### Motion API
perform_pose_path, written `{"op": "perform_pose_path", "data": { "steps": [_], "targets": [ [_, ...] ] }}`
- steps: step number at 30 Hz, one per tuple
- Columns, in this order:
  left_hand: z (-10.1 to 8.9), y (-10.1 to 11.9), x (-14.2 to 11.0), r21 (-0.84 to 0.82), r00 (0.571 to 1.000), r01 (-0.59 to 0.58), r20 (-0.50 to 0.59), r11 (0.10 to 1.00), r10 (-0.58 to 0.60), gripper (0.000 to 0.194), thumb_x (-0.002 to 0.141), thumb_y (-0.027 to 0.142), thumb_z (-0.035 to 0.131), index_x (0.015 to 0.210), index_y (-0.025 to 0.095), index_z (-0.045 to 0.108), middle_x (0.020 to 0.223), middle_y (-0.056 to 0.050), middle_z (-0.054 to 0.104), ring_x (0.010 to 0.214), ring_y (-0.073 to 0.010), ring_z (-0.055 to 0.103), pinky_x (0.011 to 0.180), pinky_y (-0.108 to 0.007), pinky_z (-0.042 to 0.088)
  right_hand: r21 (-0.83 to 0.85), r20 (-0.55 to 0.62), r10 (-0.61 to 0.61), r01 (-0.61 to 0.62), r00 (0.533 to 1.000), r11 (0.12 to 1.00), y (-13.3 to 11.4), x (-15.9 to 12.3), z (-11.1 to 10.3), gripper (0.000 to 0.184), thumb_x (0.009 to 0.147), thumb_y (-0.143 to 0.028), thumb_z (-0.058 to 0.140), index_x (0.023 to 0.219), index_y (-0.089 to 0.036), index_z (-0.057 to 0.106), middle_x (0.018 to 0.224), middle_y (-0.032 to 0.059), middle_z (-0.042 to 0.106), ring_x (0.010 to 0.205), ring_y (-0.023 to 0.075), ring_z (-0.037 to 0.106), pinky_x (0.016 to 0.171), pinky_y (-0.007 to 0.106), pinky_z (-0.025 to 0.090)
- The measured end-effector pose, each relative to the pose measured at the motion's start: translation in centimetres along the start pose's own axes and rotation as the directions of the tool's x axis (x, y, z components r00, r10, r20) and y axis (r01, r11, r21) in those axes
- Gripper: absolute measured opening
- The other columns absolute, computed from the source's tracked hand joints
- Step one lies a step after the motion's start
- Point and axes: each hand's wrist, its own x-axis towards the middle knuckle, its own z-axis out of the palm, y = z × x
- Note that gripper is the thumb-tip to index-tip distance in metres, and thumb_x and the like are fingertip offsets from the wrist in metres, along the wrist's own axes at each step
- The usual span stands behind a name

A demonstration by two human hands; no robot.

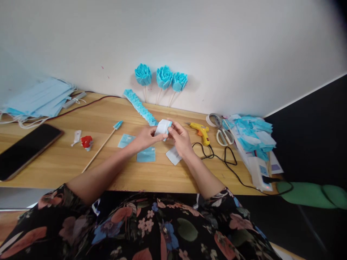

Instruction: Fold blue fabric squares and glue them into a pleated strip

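Between my two hands is a small white and blue piece of mask fabric (163, 128), partly folded over at its right side. My left hand (148, 138) pinches its left and lower edge. The fingers of my right hand (179, 136) close on its right edge, where the blue side shows. Beneath my hands lie blue fabric squares (146, 155) and a pale square (173, 155), partly covered by my right hand. Just behind my left hand, a row of folded blue pieces (139, 107) runs back toward the wall.
Three blue fabric roses (164, 77) on sticks lean on the wall. A yellow glue gun (200, 132), scissors (225, 137) and a blue scrap pile (252, 133) are right. Leftward lie a blue-tipped stick (103, 143), red wrapper (86, 142), phone (28, 151) and masks (40, 97).
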Motion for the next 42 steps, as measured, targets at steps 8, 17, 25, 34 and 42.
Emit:
{"op": "perform_pose_path", "data": {
  "steps": [8, 17, 25, 34, 42],
  "targets": [
    [0.1, -0.9, 0.2, 0.019, 0.994, 0.092, -0.059, 0.996, -0.091, 0.020, 0.072, 0.036, 0.070, 0.068, 0.017, 0.064, 0.057, 0.003, 0.048, 0.054, -0.0105, 0.038, 0.051, -0.024, 0.026, 0.058, 0.017, -0.006, 0.005, 1.000, 0.998, 0.6, 0.0, -0.1, 0.050, 0.082, -0.054, 0.069, 0.124, -0.028, 0.067, 0.095, 0.0025, 0.066, 0.076, 0.0149, 0.059, 0.067, 0.029, 0.055],
    [-0.1, -0.5, 0.0, 0.031, 0.998, 0.008, 0.068, 0.999, -0.010, 0.021, 0.072, 0.029, 0.068, 0.060, 0.020, 0.054, 0.053, 0.005, 0.041, 0.050, -0.0098, 0.032, 0.049, -0.025, 0.022, -0.027, 0.079, -0.058, 0.061, 0.995, 0.998, -0.1, 0.8, -1.6, 0.044, 0.080, -0.057, 0.070, 0.110, -0.025, 0.074, 0.109, 0.0047, 0.075, 0.095, 0.0192, 0.068, 0.085, 0.034, 0.055],
    [-1.0, -0.1, 0.4, -0.009, 0.994, 0.037, -0.100, 0.999, -0.037, 0.021, 0.075, 0.036, 0.068, 0.067, 0.019, 0.059, 0.062, 0.002, 0.050, 0.059, -0.0124, 0.042, 0.057, -0.026, 0.030, -0.109, -0.098, -0.115, 0.105, 0.988, 0.989, -0.3, 1.5, -2.3, 0.031, 0.073, -0.043, 0.075, 0.096, -0.021, 0.076, 0.083, 0.0000, 0.070, 0.073, 0.0133, 0.058, 0.071, 0.028, 0.049],
    [-1.4, 1.6, 0.0, -0.068, 0.976, 0.052, -0.206, 0.996, -0.065, 0.020, 0.079, 0.036, 0.063, 0.073, 0.018, 0.059, 0.066, 0.003, 0.050, 0.063, -0.0117, 0.042, 0.062, -0.026, 0.033, -0.228, -0.044, -0.176, 0.162, 0.983, 0.960, 0.5, 1.3, -2.4, 0.027, 0.080, -0.047, 0.071, 0.084, -0.020, 0.072, 0.072, -0.0017, 0.059, 0.066, 0.0128, 0.049, 0.063, 0.026, 0.041],
    [-1.4, 0.8, 0.2, -0.029, 0.980, 0.021, -0.200, 0.999, -0.026, 0.025, 0.082, 0.040, 0.063, 0.070, 0.019, 0.058, 0.065, 0.003, 0.051, 0.061, -0.0122, 0.043, 0.060, -0.027, 0.032, -0.329, -0.078, -0.226, 0.189, 0.971, 0.925, -0.3, 1.0, -2.3, 0.031, 0.082, -0.048, 0.067, 0.069, -0.021, 0.060, 0.063, -0.0031, 0.049, 0.061, 0.0121, 0.041, 0.059, 0.026, 0.035]
  ]
}}
